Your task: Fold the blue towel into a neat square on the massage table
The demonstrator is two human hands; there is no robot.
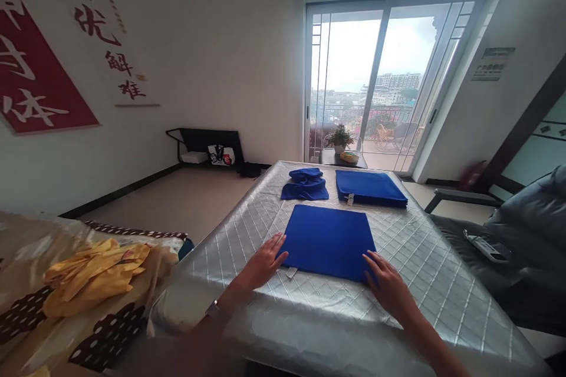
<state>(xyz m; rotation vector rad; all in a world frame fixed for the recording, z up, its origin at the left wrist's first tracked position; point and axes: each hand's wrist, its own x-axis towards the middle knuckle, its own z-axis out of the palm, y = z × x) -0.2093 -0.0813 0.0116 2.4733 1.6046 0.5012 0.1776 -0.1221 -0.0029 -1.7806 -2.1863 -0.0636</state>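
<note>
**Folded blue cloth (pixel 329 241) lies flat between left hand (pixel 265 259) and right hand (pixel 389 283)**

The cloth rests on the silver quilted cover of the table (pixel 420 253), straight ahead at 12 o'clock from the person; its longer side seems to run from 9 to 3 o'clock, though the slant of the view makes that hard to judge.

Taken from the middle of the cloth, the left hand is at about 8 o'clock and the right at about 4; so the cloth lies at 2 o'clock from the left fingers and at 10 o'clock from the right; neither hand is clearly nearer, as the left fingers reach the left edge and the right ones overlap the near right corner.

The fingers of both hands are stretched out, palms down, with no cloth visibly pinched; how hard they press cannot be told.

A white tag (pixel 291 272) sticks out at 7 o'clock, just beside the left thumb; a crumpled blue cloth (pixel 305 185) sits beyond at 11 o'clock; a neat blue stack (pixel 371 187) lies at 1 o'clock, apart from both hands.
</note>
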